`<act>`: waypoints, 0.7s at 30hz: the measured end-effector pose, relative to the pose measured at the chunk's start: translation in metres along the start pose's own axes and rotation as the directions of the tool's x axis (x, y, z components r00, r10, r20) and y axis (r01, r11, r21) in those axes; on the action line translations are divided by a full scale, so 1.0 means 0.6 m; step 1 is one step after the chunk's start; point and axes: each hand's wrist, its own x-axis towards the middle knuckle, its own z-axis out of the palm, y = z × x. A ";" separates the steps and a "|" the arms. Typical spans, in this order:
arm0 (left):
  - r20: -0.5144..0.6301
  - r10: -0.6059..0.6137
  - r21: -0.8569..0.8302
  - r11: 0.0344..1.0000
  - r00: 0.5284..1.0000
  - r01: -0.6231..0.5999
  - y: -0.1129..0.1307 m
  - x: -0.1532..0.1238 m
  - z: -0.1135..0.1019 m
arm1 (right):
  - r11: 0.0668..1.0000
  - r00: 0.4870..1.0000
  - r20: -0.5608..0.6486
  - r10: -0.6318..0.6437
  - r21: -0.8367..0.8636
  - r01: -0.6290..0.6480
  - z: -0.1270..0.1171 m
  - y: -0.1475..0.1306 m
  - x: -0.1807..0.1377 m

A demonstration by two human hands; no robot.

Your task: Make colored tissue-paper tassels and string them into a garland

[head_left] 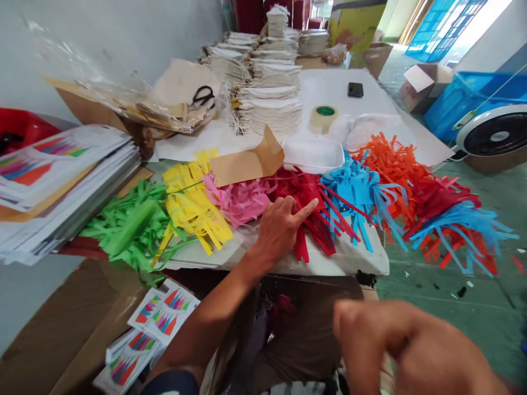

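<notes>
One red fringe bundle (321, 233) lies on the worktop (370, 264) between a pink bundle (245, 198) and a blue bundle (349, 182), probably light, limp, tearable (best pinched at its upper end). Left hand (278, 227) touches it, index extended; right hand (411, 345) is curled, blurred; I cannot tell whether either grips.

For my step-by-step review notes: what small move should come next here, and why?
Probably, the left hand should pinch some strips of the middle red fringe. It is right at that fringe, index finger extended over it, whereas the right hand, blurred, is low in the view, apart from it.
</notes>
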 end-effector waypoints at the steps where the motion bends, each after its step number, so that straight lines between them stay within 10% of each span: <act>1: 0.012 0.037 0.010 0.999 0.999 -0.038 0.001 0.009 0.003 | 0.998 0.995 -0.093 -0.030 -0.063 0.024 -0.011 0.012 0.014; 5: 0.008 0.100 -0.064 0.993 0.995 -0.099 0.002 0.039 0.006 | 0.800 0.809 -0.561 -0.177 -0.561 -0.214 -0.091 0.098 0.068; 8: -0.063 -0.014 -0.368 0.930 0.998 -0.011 -0.016 0.056 -0.002 | 0.582 0.841 -0.512 -0.173 -0.742 -0.332 -0.151 0.170 0.085; 11: -0.062 -0.339 -0.778 0.605 0.939 0.167 -0.053 0.078 -0.015 | 0.400 0.923 -0.359 -0.137 -0.873 -0.280 -0.173 0.216 0.089; 16: 0.140 -0.717 -0.985 -0.028 0.683 0.172 -0.102 0.091 -0.034 | 0.156 0.986 -0.144 -0.083 -0.979 -0.130 -0.151 0.231 0.101; 21: -0.026 -0.645 -0.975 0.185 0.764 0.123 -0.075 0.032 -0.034 | 0.139 0.974 -0.136 -0.181 -0.984 -0.112 -0.125 0.224 0.107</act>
